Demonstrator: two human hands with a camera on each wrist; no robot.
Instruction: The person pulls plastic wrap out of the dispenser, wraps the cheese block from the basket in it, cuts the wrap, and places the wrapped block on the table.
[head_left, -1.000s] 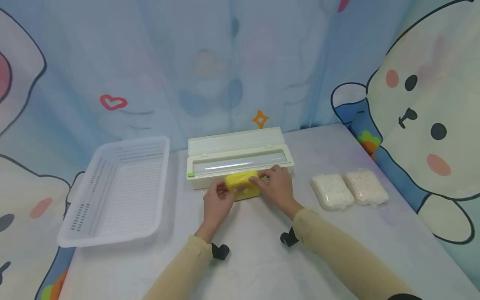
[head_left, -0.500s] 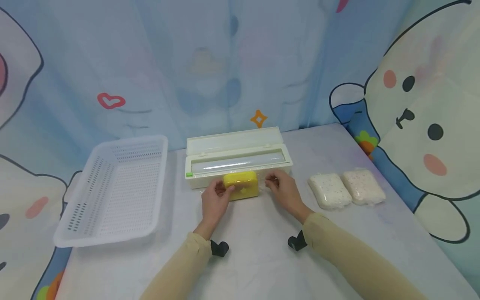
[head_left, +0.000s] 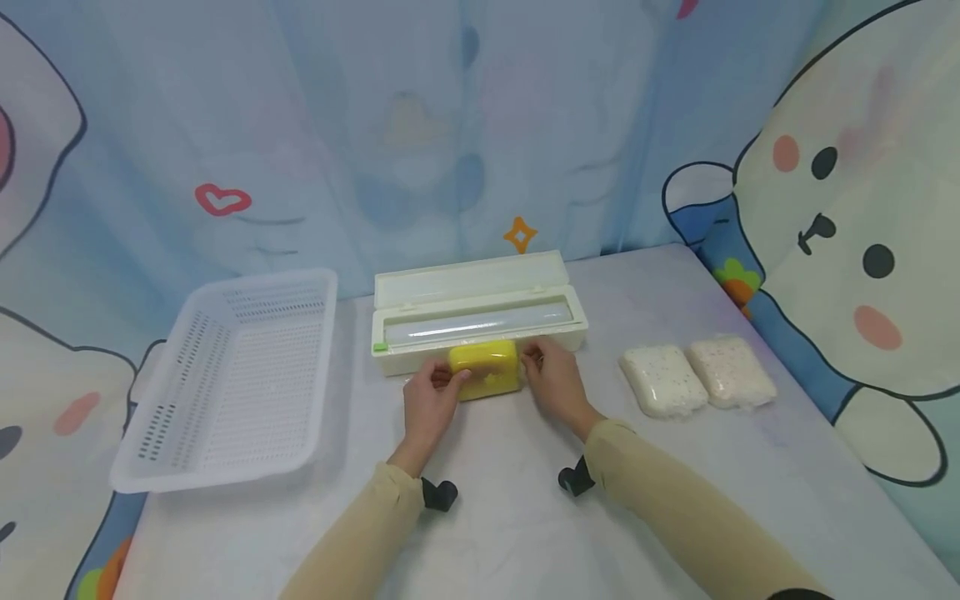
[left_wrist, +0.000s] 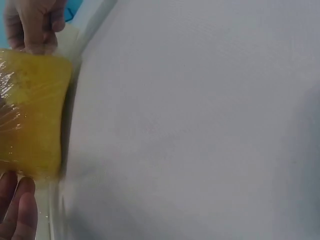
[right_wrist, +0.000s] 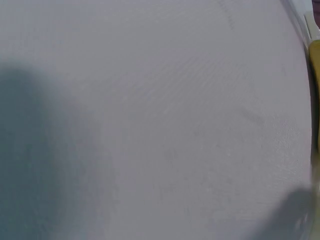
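Observation:
A yellow block [head_left: 491, 367] wrapped in clear cling film stands tilted against the front of a white cling film dispenser [head_left: 401, 362]. My left hand [head_left: 431, 404] pinches its left end between thumb and fingers. At the right end, my right hand [head_left: 557, 379] has its fingers curled and pinches the loose film at the edge. The left wrist view shows the yellow block [left_wrist: 32, 115] with shiny, wrinkled film, my right hand's fingers [left_wrist: 35, 25] at the upper end and my left fingertips [left_wrist: 25, 210] at the lower. In the right wrist view only a sliver of the yellow block [right_wrist: 315, 65] shows.
The dispenser's lid [head_left: 472, 279] stands up at the back, with a film roll [head_left: 480, 321] inside. To the left is a white perforated basket [head_left: 258, 375]. Two pale wrapped blocks, one speckled white [head_left: 662, 382] and one pinkish [head_left: 731, 372], lie on the right.
My right hand let go of contact with the block's right side, drew right, then came back to its right edge. My left hand keeps its hold on the left end.

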